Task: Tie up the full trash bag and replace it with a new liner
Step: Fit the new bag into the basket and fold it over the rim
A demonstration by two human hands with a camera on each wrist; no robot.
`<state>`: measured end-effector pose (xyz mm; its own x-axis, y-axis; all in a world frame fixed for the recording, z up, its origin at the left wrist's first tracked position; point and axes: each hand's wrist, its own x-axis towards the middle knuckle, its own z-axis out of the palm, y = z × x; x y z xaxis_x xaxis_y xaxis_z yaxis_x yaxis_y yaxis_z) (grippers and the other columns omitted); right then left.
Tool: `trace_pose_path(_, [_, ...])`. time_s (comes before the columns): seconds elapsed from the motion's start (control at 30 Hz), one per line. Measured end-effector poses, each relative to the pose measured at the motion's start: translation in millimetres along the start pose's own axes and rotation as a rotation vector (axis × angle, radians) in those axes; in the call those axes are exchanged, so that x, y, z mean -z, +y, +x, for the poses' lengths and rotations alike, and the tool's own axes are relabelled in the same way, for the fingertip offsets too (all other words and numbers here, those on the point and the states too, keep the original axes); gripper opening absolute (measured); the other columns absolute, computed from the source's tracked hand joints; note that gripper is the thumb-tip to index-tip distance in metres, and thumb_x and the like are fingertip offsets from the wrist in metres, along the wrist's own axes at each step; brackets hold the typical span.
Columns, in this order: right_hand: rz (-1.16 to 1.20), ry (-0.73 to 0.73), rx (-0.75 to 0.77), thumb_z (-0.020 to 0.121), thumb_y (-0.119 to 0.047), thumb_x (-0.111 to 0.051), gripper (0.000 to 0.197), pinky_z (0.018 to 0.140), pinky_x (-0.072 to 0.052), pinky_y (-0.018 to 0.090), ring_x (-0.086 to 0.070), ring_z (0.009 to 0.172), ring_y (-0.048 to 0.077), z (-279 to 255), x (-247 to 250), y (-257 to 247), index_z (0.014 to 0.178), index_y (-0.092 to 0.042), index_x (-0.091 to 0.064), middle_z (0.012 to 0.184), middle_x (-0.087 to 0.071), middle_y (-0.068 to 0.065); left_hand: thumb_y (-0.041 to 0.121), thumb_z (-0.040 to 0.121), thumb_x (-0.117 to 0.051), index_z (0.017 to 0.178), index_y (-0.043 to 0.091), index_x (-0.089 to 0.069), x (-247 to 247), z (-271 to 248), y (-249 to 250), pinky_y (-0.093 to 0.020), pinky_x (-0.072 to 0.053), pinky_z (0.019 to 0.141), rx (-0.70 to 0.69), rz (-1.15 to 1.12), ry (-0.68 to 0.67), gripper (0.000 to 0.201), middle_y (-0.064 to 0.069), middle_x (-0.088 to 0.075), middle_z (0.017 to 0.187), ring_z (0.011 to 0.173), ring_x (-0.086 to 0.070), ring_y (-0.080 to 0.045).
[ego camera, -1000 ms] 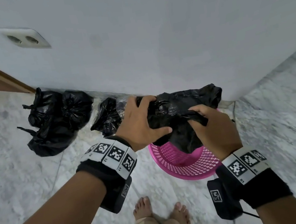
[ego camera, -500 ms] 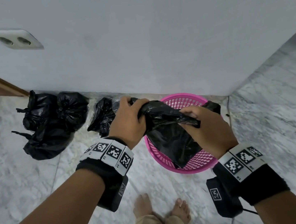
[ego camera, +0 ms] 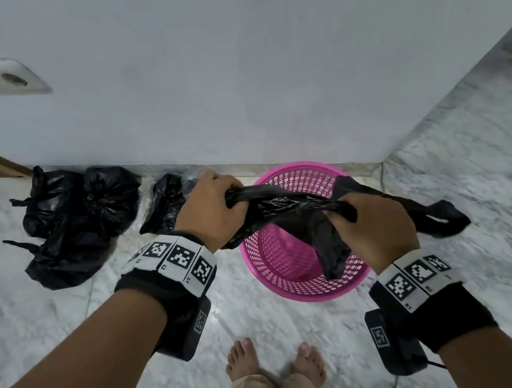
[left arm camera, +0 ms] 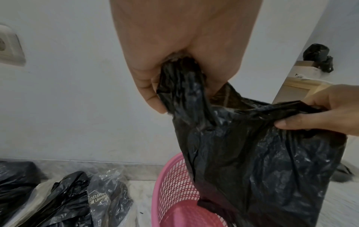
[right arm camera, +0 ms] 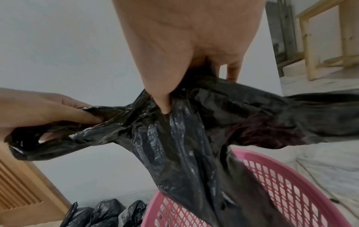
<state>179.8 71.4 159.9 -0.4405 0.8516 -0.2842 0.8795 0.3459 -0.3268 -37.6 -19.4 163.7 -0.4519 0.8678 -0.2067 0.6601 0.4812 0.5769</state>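
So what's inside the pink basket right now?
Only the lower end of the black liner hangs into the pink basket, gripped above by the left hand and right hand. The visible floor looks bare; the liner hides the rest.

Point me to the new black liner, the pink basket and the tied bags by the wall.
new black liner [ego camera: 285, 201]: head view, on the stretch pulled between both hands.
pink basket [ego camera: 293, 169]: head view, on its far rim.
tied bags [ego camera: 82, 216]: head view, on the middle of the heap by the wall.

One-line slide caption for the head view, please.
Both hands, left and right, grip a black liner above the pink basket.
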Motion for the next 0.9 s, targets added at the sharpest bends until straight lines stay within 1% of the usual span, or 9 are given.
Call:
trace_pose_path(0.1, [0.109,-0.043,-0.043,0.084,-0.043,-0.061,0.021,0.086,-0.050,0.035,-0.065,0.088,0.021,1.0,-1.0,3.9,0.098,-0.028,-0.063,0.088,-0.070,-0.007,0.013,0.084,-0.054,0.099,0.006,-0.068,-0.6,3.3,-4.0,-0.028,-0.042,0.083,0.006,0.032,0.002,0.022,-0.011,-0.064,0.100,0.093,-0.058,-0.025])
trace_pose_path(0.17, [0.099,-0.086,-0.025,0.082,-0.038,-0.066,0.023,0.099,-0.045,0.041,-0.065,0.092,0.018,0.7,-0.1,9.7,0.103,-0.031,-0.061,0.093,-0.070,-0.009,0.011,0.085,-0.051,0.098,0.005,-0.068,1.0,6.0,-9.4,-0.031,-0.045,0.082,0.039,0.039,-0.001,0.023,-0.013,-0.068,0.098,0.092,-0.061,-0.028])
trace_pose_path(0.23, [0.029,-0.104,-0.009,0.082,-0.033,-0.065,0.019,0.103,-0.041,0.044,-0.064,0.095,0.020,1.7,-0.1,17.5,0.101,-0.029,-0.062,0.095,-0.070,-0.007,0.014,0.084,-0.048,0.099,0.009,-0.068,3.4,8.6,-15.3,-0.036,-0.051,0.082,0.087,0.038,-0.002,0.025,-0.013,-0.069,0.097,0.091,-0.062,-0.030])
trace_pose_path(0.37, [-0.007,-0.111,-0.032,0.086,-0.035,-0.059,0.015,0.094,-0.045,0.047,-0.064,0.087,0.027,4.8,-1.4,31.9,0.090,-0.024,-0.067,0.087,-0.069,0.001,0.022,0.082,-0.052,0.104,0.020,-0.064,3.7,7.7,-17.5,-0.043,-0.055,0.081,0.143,0.052,-0.004,0.026,-0.007,-0.069,0.100,0.090,-0.064,-0.029])
trace_pose_path(0.53, [0.138,-0.088,0.002,0.088,-0.035,-0.057,0.017,0.078,-0.052,0.043,-0.063,0.084,0.026,7.0,-11.3,24.6,0.096,-0.023,-0.065,0.090,-0.066,0.001,0.026,0.085,-0.056,0.115,0.019,-0.055,-14.4,-7.1,-7.3,-0.042,-0.053,0.079,-0.064,0.207,-0.045,0.030,-0.005,-0.068,0.103,0.092,-0.065,-0.029])
trace_pose_path(0.67, [0.213,-0.096,0.045,0.088,-0.035,-0.058,0.014,0.076,-0.053,0.043,-0.064,0.083,0.025,10.6,-21.9,15.2,0.096,-0.025,-0.062,0.088,-0.069,-0.002,0.008,0.087,-0.048,0.122,0.022,-0.042,-30.3,-17.1,1.8,-0.043,-0.052,0.068,-0.132,0.183,-0.180,0.037,-0.007,-0.057,0.116,0.086,-0.062,-0.031])
trace_pose_path(0.77, [0.226,-0.064,0.028,0.085,-0.033,-0.064,0.023,0.079,-0.054,0.041,-0.065,0.091,0.028,12.9,-26.0,14.6,0.106,-0.031,-0.054,0.098,-0.071,-0.003,-0.001,0.083,-0.046,0.116,0.020,-0.046,-39.6,-17.3,-1.0,-0.037,-0.043,0.056,-0.167,0.235,-0.288,0.039,-0.008,-0.045,0.118,0.069,-0.051,-0.029])
trace_pose_path(0.83, [0.218,-0.070,-0.001,0.084,-0.029,-0.066,0.027,0.072,-0.053,0.036,-0.064,0.087,0.028,13.8,-26.7,16.4,0.105,-0.032,-0.049,0.096,-0.070,-0.003,-0.002,0.082,-0.047,0.108,0.016,-0.051,-42.3,-13.7,-7.5,-0.038,-0.045,0.059,-0.133,0.267,-0.323,0.032,-0.010,-0.043,0.114,0.065,-0.045,-0.024])
trace_pose_path(0.9, [0.197,-0.072,-0.014,0.084,-0.025,-0.067,0.026,0.068,-0.052,0.034,-0.064,0.082,0.026,13.3,-26.8,21.1,0.099,-0.033,-0.048,0.090,-0.069,-0.003,-0.004,0.082,-0.048,0.108,0.011,-0.054,-41.7,-8.0,-16.3,-0.042,-0.050,0.069,-0.065,0.268,-0.313,0.031,-0.012,-0.044,0.114,0.069,-0.049,-0.025])
